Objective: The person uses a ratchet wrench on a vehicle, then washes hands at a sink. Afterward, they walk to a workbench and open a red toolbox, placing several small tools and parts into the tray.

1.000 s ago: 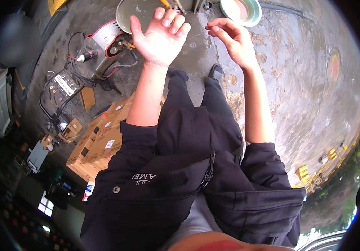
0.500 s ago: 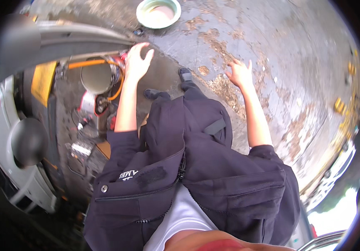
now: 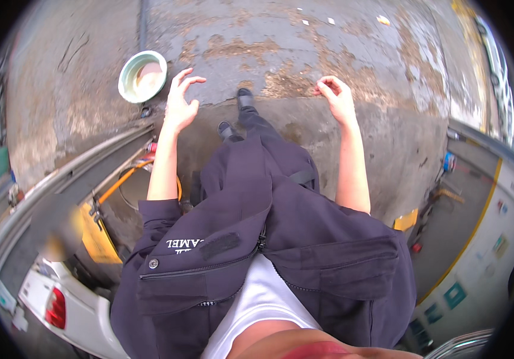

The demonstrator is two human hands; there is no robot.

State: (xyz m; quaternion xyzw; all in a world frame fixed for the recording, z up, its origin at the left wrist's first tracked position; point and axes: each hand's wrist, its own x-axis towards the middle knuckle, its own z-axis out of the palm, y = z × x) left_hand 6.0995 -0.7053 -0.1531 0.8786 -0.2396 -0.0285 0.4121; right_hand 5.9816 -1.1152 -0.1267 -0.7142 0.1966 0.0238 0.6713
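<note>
Head view, looking straight down the body. Both forearms bare, stretched forward over stained, patchy concrete ground (image 3: pixel 304 54).

Left hand (image 3: pixel 180 103): open, fingers spread and slightly curled, palm facing inward. Holds nothing. Nearest thing is a round pale green basin (image 3: pixel 142 75) on the ground, just beside the fingertips to the upper left, not touching as far as can be seen. Basin holds a pale, pinkish content; what it is cannot be told.

Right hand (image 3: pixel 336 99): loosely curled, fingertips bent toward the palm, empty. Well apart from the basin, over bare concrete.

Between the hands, lower: dark trousers and two dark shoes (image 3: pixel 236 112), one ahead of the other. Open dark jacket (image 3: pixel 269 239) fills the centre, white shirt beneath.

Left lower edge: white vehicle with red tail light (image 3: pixel 53 302), yellow part (image 3: pixel 96 233) and an orange bar (image 3: pixel 122 179) near the left elbow.
</note>
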